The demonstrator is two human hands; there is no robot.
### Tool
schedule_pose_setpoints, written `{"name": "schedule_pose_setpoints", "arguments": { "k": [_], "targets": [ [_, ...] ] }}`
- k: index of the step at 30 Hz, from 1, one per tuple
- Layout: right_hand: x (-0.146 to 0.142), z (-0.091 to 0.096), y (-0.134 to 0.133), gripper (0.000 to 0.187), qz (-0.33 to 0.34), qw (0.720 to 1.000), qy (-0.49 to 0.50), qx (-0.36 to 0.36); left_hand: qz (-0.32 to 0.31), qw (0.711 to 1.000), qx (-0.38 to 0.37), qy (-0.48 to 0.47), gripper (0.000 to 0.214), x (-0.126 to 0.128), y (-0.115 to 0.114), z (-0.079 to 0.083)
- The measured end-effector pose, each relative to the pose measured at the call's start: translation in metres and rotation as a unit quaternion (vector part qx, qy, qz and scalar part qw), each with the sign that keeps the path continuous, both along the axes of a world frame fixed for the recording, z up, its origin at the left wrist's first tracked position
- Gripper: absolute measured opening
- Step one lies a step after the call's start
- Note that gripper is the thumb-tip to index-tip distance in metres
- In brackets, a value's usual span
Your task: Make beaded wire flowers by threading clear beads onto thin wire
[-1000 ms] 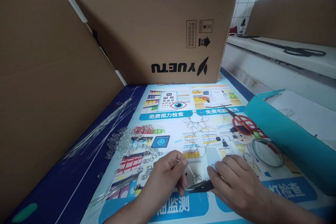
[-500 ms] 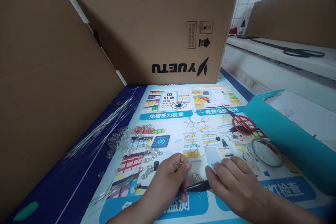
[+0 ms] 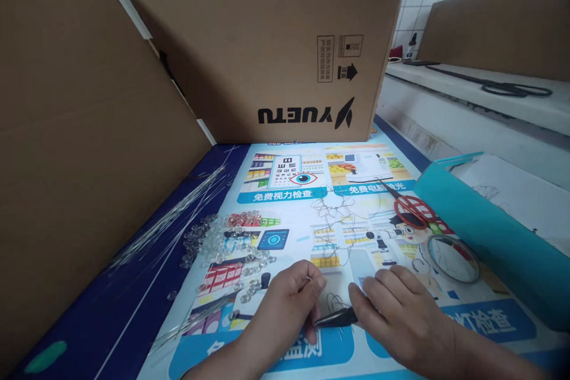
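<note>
My left hand (image 3: 294, 297) is closed in a pinch, with a thin wire between thumb and fingers, mostly hidden by them. In my right hand (image 3: 396, 314) I grip a pair of black-nosed pliers (image 3: 336, 317); their handles are covered by my fingers. The plier tips point left and reach my left fingers. Between the hands, a small looped wire piece (image 3: 333, 301) shows just above the pliers, and short wire ends stick out below. Whether the jaws clamp the wire I cannot tell.
Clear glass beads (image 3: 214, 243) lie left of my hands, beside straight wires (image 3: 173, 214). Beyond my hands rest bent wire shapes (image 3: 332, 208). Red-handled scissors (image 3: 412, 211), a wire coil (image 3: 453, 258) and a teal box (image 3: 490, 237) stand right. Cardboard walls (image 3: 249, 47) enclose the back and left.
A wire end that showed above my left fingertips, and its stretch toward the loops, can no longer be made out. Both hands and the pliers stay nearly in place.
</note>
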State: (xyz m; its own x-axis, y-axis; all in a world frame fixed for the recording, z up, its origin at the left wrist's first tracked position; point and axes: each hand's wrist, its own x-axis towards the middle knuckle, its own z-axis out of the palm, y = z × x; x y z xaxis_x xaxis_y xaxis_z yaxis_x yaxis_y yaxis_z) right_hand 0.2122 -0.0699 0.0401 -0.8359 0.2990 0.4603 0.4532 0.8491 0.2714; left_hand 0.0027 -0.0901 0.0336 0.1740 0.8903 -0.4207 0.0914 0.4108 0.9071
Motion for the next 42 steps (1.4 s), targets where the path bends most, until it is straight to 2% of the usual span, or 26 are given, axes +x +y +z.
{"name": "schedule_pose_setpoints", "arguments": {
  "k": [14,20,24,28,33,39,42],
  "targets": [
    [-0.002,0.002,0.002,0.024,0.013,1.0,-0.002,0.007,-0.005,1.0,0.001,0.008,0.027,0.001,0.001,0.001],
    [-0.002,0.007,0.002,0.018,0.008,1.0,-0.021,-0.011,-0.004,1.0,0.006,0.019,0.026,0.001,0.0,-0.001],
    [-0.005,0.01,0.0,0.016,-0.004,0.999,-0.02,-0.035,-0.006,0.999,0.024,0.049,0.026,0.001,-0.001,0.004],
    [-0.008,0.007,-0.003,0.01,-0.026,0.997,-0.033,-0.066,-0.024,0.99,0.067,0.123,0.023,0.0,-0.003,0.009],
    [-0.008,0.001,-0.007,0.023,-0.059,0.992,-0.05,-0.103,-0.062,0.951,0.169,0.252,0.022,-0.002,-0.007,0.009],
    [-0.008,-0.006,-0.01,0.031,-0.074,0.989,-0.048,-0.117,-0.113,0.875,0.276,0.382,0.028,0.0,-0.013,0.009],
    [-0.007,-0.008,-0.011,0.033,-0.083,0.986,-0.054,-0.132,-0.128,0.841,0.319,0.418,0.031,0.001,-0.014,0.006]
  ]
}}
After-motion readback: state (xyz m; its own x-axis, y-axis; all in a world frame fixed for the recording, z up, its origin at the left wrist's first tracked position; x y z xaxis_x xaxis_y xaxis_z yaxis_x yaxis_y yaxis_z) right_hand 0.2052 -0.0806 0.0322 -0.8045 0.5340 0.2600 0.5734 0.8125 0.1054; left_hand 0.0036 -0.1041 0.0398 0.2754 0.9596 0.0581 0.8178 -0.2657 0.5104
